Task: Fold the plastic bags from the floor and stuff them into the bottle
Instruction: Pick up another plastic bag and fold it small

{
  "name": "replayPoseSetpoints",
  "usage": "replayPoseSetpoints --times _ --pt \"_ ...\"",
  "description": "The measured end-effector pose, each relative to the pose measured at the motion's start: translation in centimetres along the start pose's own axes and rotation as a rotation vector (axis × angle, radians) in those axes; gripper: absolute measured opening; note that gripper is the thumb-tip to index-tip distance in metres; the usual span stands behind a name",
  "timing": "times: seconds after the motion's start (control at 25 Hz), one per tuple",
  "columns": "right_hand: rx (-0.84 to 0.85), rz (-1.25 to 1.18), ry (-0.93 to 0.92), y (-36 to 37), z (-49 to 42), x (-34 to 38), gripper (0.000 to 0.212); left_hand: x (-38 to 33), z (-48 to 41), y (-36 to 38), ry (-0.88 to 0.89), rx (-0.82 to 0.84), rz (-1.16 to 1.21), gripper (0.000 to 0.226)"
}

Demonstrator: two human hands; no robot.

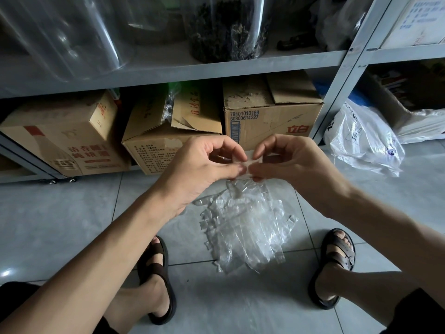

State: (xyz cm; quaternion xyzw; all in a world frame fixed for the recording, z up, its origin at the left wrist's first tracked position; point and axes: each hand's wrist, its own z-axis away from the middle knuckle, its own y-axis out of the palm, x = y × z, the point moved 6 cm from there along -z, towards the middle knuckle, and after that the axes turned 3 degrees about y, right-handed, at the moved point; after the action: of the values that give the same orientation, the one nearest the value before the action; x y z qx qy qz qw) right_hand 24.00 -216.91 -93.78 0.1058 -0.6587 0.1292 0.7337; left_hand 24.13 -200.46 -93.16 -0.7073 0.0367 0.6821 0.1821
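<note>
Floor point(60, 225): one bag pile point(243, 232); one bag point(251, 162) between left hand point(199, 172), right hand point(289, 165).

Right cardboard box point(284, 121) reads 79101010189, 80300614227, 立白

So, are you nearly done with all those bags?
Not nearly. I can't see any put away yet. The left hand and right hand pinch one small clear bag. A pile of bags waits on the floor.
</note>
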Motion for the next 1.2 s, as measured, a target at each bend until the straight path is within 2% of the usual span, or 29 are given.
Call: replayPoseSetpoints --times 0.12,0.44,0.72,0.8,0.92,1.08,1.2 --pt "-0.034 0.024 -0.021 0.0 0.1 0.2 0.014 -0.4 0.0 0.0 0.043 -0.013 -0.045 0.022" --pt "-0.091 -0.021 -0.001 -0.2 0.0 0.1 0.016 0.1 -0.2 -0.2 0.009 -0.046 0.022 0.022" --pt "-0.150 -0.047 -0.059 1.1 -1.1 0.6 0.017 -0.1 0.4 -3.1 0.080 -0.194 0.073 0.022" --pt "-0.148 -0.035 -0.062 2.1 -1.7 0.9 0.017 -0.1 1.1 -4.7 0.095 -0.193 0.082 0.018" --pt "-0.092 0.020 -0.092 4.5 -3.1 1.7 0.015 -0.1 2.1 -5.9 0.100 -0.111 -0.020 0.015" --pt "-0.037 0.064 -0.140 8.1 -5.4 2.3 0.016 -0.2 2.1 -8.7 0.123 -0.186 -0.166 0.016" --pt "-0.012 0.118 -0.134 10.1 -7.4 1.8 0.013 0.9 1.5 -12.0 0.093 -0.157 -0.281 0.015"
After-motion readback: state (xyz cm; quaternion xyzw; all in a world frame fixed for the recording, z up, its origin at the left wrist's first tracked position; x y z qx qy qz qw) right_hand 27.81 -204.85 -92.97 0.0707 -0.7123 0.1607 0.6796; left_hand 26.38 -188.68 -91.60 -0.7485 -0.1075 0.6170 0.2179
